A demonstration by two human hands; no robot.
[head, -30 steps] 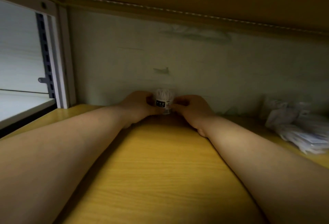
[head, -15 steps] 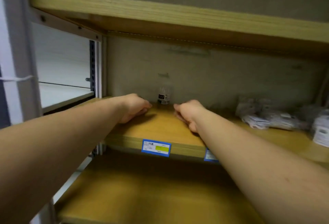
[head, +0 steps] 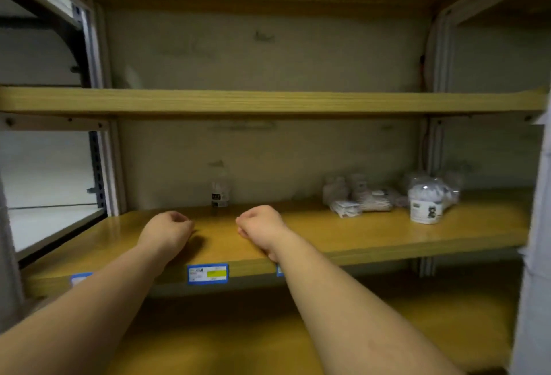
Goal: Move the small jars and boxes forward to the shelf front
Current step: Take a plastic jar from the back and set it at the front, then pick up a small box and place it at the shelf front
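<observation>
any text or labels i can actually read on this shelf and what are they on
None legible.
Blue and yellow tag on the shelf front edge: print blurred.
Small bottle at the back: dark label, too small.
White jar: dark marks, unreadable.
Wrapped packets: print too blurred.

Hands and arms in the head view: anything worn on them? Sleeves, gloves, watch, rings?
Nothing worn shows. The left hand and right hand are bare, with no gloves. Both forearms are bare down to the frame edge, with no sleeves, watch or bands. The picture is too blurred to tell about rings.
</observation>
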